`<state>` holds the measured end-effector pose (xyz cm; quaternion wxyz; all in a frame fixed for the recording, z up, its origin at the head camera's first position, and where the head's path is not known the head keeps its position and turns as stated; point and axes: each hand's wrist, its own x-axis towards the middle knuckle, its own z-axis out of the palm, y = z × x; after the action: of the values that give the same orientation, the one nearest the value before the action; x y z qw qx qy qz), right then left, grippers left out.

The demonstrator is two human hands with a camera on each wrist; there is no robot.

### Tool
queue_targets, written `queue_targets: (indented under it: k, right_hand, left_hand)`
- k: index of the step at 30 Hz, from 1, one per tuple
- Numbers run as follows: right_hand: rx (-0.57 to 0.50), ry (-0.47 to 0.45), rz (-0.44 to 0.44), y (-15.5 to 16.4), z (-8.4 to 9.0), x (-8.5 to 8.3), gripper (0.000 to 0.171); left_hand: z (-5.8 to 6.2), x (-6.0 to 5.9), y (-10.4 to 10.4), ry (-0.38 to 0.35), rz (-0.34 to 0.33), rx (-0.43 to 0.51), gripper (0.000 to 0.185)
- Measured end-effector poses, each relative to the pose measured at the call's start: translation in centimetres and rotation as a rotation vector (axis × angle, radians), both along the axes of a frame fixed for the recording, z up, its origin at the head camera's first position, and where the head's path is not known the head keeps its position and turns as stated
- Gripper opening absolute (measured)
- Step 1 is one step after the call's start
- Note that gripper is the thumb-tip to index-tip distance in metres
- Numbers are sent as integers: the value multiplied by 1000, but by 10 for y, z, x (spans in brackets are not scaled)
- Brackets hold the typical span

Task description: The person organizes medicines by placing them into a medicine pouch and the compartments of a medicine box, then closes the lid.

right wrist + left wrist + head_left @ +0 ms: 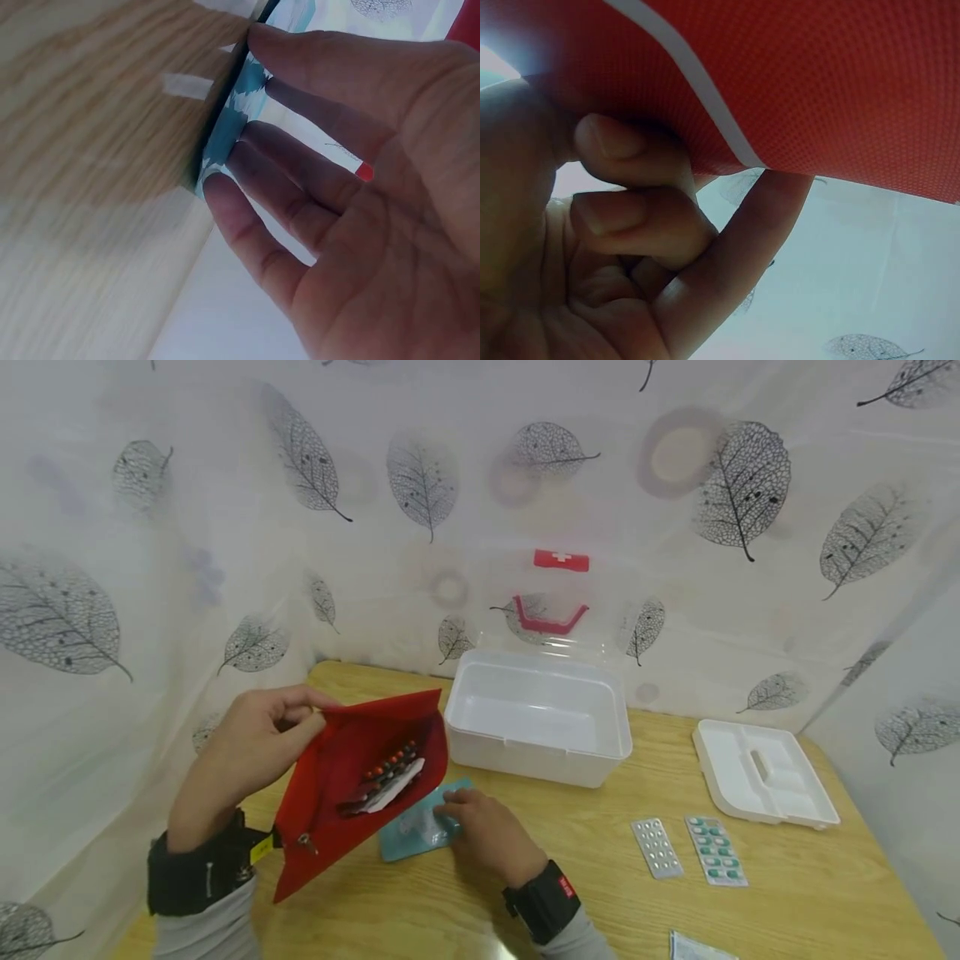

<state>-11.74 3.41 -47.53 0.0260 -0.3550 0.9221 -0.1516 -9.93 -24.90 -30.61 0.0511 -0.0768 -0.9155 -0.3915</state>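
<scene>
Lower left of the head view: the left hand holds a red pouch up off the wooden table, gripping its upper edge. The left wrist view confirms this: the fingers are curled and clamp the red fabric against the thumb.

Contents: blister strips already sit inside the open mouth of the pouch, so packing appears partly done.

Centre bottom of the head view: the right hand rests on a teal packet lying flat on the table just below the pouch. The right wrist view shows its fingertips at the packet's edge, fingers nearly straight; a closed hold is not evident.

Outstanding, by my judgement: the teal packet, plus two blister packs lying well apart at lower right, remain outside.

Also noted: a white box, open and bare inside, at centre; its tray sits separately at right.
</scene>
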Motion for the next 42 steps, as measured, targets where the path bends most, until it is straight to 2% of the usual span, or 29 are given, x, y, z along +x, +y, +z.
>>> queue_targets:
  k: [4, 11, 16, 23, 29, 34, 39, 42]
  right_hand:
    - [-2, 24, 12, 1, 2, 0, 45]
    - [30, 59, 0, -2, 4, 5, 49]
    - [38, 125, 0, -7, 6, 6, 39]
    - [45, 17, 56, 4, 24, 2, 33]
    - [-134, -38, 73, 21, 56, 3, 27]
    - [-222, 16, 77, 28, 76, 9, 27]
    - [-294, 22, 55, 32, 91, 18, 24]
    - [-345, 86, 50, 36, 100, 25, 23]
  left_hand:
    - [1, 0, 0, -17, -4, -6, 27]
    - [1, 1, 1, -5, -20, -15, 27]
    - [-1, 1, -1, 21, -18, -19, 28]
    - [-1, 0, -1, 29, -18, -15, 26]
    - [1, 0, -1, 4, -5, -22, 28]
    - [0, -1, 1, 8, -20, -15, 28]
    - [-2, -2, 4, 31, -44, -13, 28]
    - [-4, -2, 5, 27, -58, -15, 27]
